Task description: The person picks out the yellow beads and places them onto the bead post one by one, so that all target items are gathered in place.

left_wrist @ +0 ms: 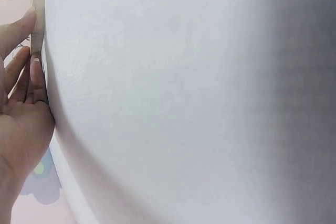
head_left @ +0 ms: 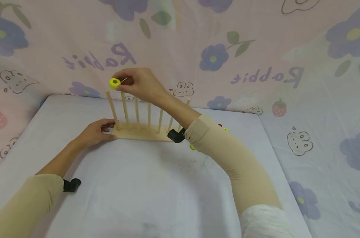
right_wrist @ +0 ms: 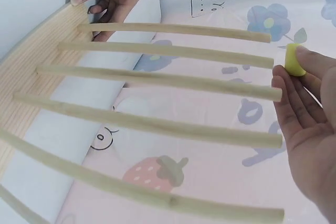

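A yellow bead (head_left: 112, 85) with a hole through it is pinched between the thumb and fingers of my right hand (head_left: 145, 85). It is held just above the top of the leftmost peg (head_left: 112, 107) of a wooden peg rack (head_left: 144, 135). In the right wrist view the bead (right_wrist: 294, 61) sits beyond the tips of the upright pegs (right_wrist: 157, 77). My left hand (head_left: 93, 133) grips the left end of the rack's base, thumb along the front edge and fingers around the end. The left wrist view shows that hand (left_wrist: 23, 124) at the base's end.
Right of the rack, a red bead (head_left: 220, 125) and a yellow one (head_left: 226, 129) lie partly behind my right sleeve (head_left: 227, 155). A yellow-green bead (head_left: 193, 147) is nearer. A patterned curtain (head_left: 168, 43) rises behind the white table (head_left: 123, 185).
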A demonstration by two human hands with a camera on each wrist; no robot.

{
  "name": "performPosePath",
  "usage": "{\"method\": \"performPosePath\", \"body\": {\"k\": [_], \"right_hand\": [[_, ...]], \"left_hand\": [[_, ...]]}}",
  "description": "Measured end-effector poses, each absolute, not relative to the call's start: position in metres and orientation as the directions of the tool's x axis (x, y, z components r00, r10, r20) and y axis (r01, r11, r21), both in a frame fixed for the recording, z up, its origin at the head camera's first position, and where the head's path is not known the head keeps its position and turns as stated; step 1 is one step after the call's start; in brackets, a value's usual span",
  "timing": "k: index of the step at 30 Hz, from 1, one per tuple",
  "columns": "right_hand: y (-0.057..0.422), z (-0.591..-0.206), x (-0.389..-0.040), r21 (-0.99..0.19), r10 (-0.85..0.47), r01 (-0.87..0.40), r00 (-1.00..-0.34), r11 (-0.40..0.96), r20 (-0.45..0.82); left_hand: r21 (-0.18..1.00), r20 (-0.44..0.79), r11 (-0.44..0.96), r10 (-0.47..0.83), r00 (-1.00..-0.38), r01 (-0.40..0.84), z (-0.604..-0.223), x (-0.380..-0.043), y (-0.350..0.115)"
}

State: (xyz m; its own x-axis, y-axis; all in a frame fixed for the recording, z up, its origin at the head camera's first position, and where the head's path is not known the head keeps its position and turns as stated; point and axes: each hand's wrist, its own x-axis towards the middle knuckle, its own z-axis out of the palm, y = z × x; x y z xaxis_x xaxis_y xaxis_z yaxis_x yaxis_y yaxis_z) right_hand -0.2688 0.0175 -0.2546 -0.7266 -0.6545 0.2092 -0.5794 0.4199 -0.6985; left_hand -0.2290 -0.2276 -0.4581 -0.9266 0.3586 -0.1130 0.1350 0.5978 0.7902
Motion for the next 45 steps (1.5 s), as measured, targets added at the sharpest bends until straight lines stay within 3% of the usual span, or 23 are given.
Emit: {"method": "performPosePath", "body": {"k": [5,22,45], "right_hand": [[0.008,-0.256,-0.273,-0.655,-0.672,-0.611,-0.711,0.444,0.208],[-0.001,-0.264,-0.276,-0.683,-0.682,-0.596,-0.705,0.422,0.193],[-0.006,-0.265,-0.278,-0.622,-0.712,-0.581,-0.700,0.525,0.054]], "left_hand": [[0.782,-0.105,0.606,0.361,-0.927,0.147,-0.459,-0.230,-0.228],[0.786,-0.104,0.600,0.363,-0.926,0.147,-0.457,-0.229,-0.227],[0.791,-0.104,0.595,0.360,-0.927,0.142,-0.457,-0.228,-0.227]]}}
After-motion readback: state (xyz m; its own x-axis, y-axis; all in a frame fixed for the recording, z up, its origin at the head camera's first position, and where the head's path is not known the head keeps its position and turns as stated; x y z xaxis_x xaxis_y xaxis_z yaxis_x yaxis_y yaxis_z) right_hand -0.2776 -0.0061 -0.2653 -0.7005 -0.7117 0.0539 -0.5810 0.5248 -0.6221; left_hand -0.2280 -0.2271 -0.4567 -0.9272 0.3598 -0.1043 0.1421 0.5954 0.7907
